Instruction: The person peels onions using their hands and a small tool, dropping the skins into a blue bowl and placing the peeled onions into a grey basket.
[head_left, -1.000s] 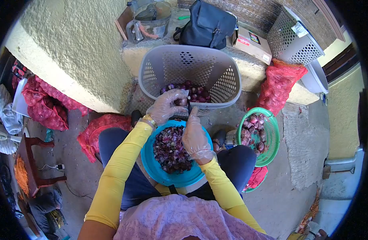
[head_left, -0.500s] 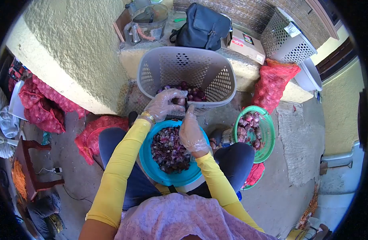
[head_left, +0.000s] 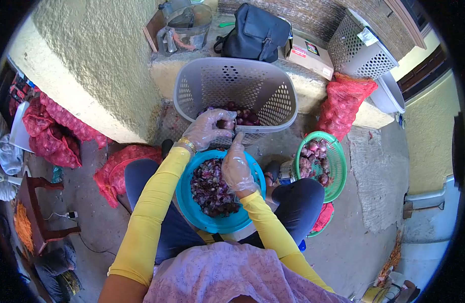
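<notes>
My left hand [head_left: 210,128], in a clear plastic glove, is closed around a red onion [head_left: 229,124] at the near rim of the grey basket [head_left: 287,123]. Close beside it, my gloved right hand [head_left: 238,169] grips a small knife [head_left: 235,126], its thin dark blade against the onion and its handle hidden in the fingers. More red onions [head_left: 247,117] lie inside the basket. Below both hands, between the knees, a blue basin [head_left: 186,204] holds a heap of onion skins and trimmings [head_left: 212,189].
At right stands a green basket [head_left: 338,188] with onions, near a red mesh sack [head_left: 343,108] of onions. More mesh sacks [head_left: 129,169] lie at left. A black backpack [head_left: 260,33] and a cardboard box [head_left: 310,56] sit on the ledge behind; a wooden stool [head_left: 38,214] is at left.
My right hand has shifted slightly left and up beside the onion, and less of the dark blade shows. My left hand stays closed on the onion, nearly in place.
</notes>
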Tool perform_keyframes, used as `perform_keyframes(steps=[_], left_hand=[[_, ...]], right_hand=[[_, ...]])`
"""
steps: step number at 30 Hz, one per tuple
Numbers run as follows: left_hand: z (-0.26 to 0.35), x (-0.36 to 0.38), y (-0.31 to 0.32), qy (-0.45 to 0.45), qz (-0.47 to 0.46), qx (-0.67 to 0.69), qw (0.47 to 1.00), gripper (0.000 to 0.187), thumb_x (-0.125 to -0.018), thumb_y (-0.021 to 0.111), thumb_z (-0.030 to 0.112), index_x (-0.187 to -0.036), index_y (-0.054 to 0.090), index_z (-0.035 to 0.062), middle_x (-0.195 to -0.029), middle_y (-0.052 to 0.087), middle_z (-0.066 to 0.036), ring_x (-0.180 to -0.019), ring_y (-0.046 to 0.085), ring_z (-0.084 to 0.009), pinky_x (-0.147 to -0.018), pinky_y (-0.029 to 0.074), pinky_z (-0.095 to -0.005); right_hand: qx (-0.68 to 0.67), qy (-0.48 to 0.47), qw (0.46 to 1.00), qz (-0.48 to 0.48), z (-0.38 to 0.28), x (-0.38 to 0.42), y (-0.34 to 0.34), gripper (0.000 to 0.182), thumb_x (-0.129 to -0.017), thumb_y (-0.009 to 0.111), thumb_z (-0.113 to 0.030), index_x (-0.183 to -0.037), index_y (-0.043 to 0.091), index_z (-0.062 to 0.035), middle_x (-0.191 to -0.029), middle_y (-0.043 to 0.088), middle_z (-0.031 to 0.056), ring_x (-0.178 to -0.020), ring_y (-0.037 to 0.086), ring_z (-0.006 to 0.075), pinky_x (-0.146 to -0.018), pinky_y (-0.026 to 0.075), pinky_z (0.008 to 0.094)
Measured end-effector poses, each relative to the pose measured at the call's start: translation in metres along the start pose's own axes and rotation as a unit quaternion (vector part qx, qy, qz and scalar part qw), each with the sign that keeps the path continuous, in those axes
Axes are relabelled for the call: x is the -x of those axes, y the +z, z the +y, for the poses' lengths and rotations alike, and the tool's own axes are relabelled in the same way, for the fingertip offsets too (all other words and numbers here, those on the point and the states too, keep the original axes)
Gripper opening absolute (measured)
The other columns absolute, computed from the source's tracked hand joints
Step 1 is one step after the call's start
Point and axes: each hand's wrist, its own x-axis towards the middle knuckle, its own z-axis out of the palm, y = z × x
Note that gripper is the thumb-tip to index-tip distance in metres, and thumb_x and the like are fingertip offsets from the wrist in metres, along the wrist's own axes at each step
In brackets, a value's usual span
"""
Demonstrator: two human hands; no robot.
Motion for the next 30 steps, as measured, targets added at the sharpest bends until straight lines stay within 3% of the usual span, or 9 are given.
perform_keyframes(steps=[4,6,12,15,16,17,20,27,30], left_hand=[[-0.001,0.0,-0.001,0.018,-0.015,0.013,1.0,0.029,-0.075,0.081,-0.003,-0.1,0.066,0.0025,-0.091,0.064,-0.005,-0.089,0.062,-0.0184,-0.106,0.049,-0.0396],[-0.005,0.004,-0.003,-0.006,-0.006,0.036,0.999,0.032,-0.075,0.081,-0.004,-0.104,0.067,0.0024,-0.092,0.064,-0.005,-0.089,0.062,-0.0183,-0.105,0.049,-0.0385],[-0.003,0.009,-0.009,-0.043,-0.013,0.066,0.997,0.048,-0.079,0.081,-0.005,-0.124,0.064,-0.0021,-0.099,0.064,-0.003,-0.096,0.062,-0.015,-0.1,0.051,-0.0338],[-0.001,0.015,-0.012,-0.074,-0.009,0.184,0.98,0.052,-0.082,0.081,-0.004,-0.129,0.06,-0.002,-0.1,0.063,-0.002,-0.1,0.062,-0.0149,-0.101,0.052,-0.0349],[0.003,0.018,-0.013,-0.089,-0.006,0.21,0.973,0.049,-0.084,0.08,0.0,-0.13,0.06,0.0007,-0.118,0.062,-0.005,-0.109,0.062,-0.0174,-0.104,0.051,-0.0366],[0.008,0.021,-0.014,-0.105,-0.004,0.236,0.966,0.047,-0.087,0.079,0.004,-0.13,0.061,0.0034,-0.135,0.061,-0.008,-0.119,0.061,-0.0199,-0.107,0.049,-0.0382],[0.024,0.026,-0.013,-0.103,-0.028,0.24,0.965,0.043,-0.091,0.076,0.008,-0.131,0.059,0.0042,-0.153,0.05,-0.011,-0.131,0.057,-0.0226,-0.112,0.047,-0.039],[0.076,0.035,-0.005,-0.14,-0.03,0.257,0.956,0.043,-0.096,0.074,0.021,-0.132,0.058,0.0053,-0.148,0.054,-0.011,-0.13,0.058,-0.0223,-0.106,0.054,-0.0403],[0.081,0.032,-0.001,-0.156,0.002,0.264,0.952,0.041,-0.099,0.071,0.022,-0.134,0.057,0.0061,-0.136,0.062,-0.01,-0.121,0.063,-0.0204,-0.102,0.056,-0.0393]], right_hand=[[0.066,-0.074,0.994,0.048,0.014,0.002,0.022,0.077,-0.092,0.053,0.006,-0.157,0.013,0.0164,-0.121,0.057,0.0362,-0.107,0.063,0.0427,-0.092,0.052,0.0425],[0.214,-0.239,0.934,0.156,0.015,0.009,0.016,0.08,-0.089,0.055,0.008,-0.156,0.014,0.0181,-0.126,0.056,0.0365,-0.114,0.061,0.0417,-0.097,0.05,0.041],[0.024,-0.108,0.993,-0.034,0.028,0.046,-0.017,0.076,-0.097,0.062,-0.008,-0.151,0.019,0.0224,-0.132,0.053,0.0451,-0.116,0.061,0.0489,-0.1,0.049,0.0459],[-0.023,-0.051,0.998,0.024,0.015,0.047,-0.045,0.069,-0.101,0.057,-0.01,-0.152,0.021,0.0181,-0.119,0.06,0.0416,-0.104,0.064,0.0507,-0.092,0.052,0.048],[-0.073,0.03,0.997,0.009,-0.005,0.044,-0.068,0.053,-0.101,0.061,-0.012,-0.143,0.04,0.0118,-0.103,0.067,0.0286,-0.087,0.068,0.0377,-0.088,0.055,0.0456],[-0.074,0.028,0.997,0.009,0.0,0.039,-0.072,0.053,-0.101,0.061,-0.012,-0.143,0.04,0.0118,-0.103,0.067,0.0286,-0.087,0.068,0.0377,-0.088,0.055,0.0456],[-0.403,0.212,0.89,-0.019,-0.007,0.024,-0.095,0.029,-0.095,0.076,-0.02,-0.109,0.06,-0.0005,-0.093,0.065,0.0038,-0.082,0.06,0.0097,-0.076,0.054,0.03],[-0.351,-0.02,0.935,-0.037,-0.021,-0.027,-0.099,0.036,-0.086,0.084,-0.015,-0.112,0.063,-0.0016,-0.1,0.068,0.0061,-0.093,0.063,0.0158,-0.09,0.052,0.0351],[-0.364,0.004,0.93,-0.047,-0.02,-0.04,-0.092,0.029,-0.088,0.08,-0.012,-0.111,0.065,-0.0019,-0.1,0.068,0.0063,-0.093,0.063,0.0159,-0.087,0.052,0.0338]])
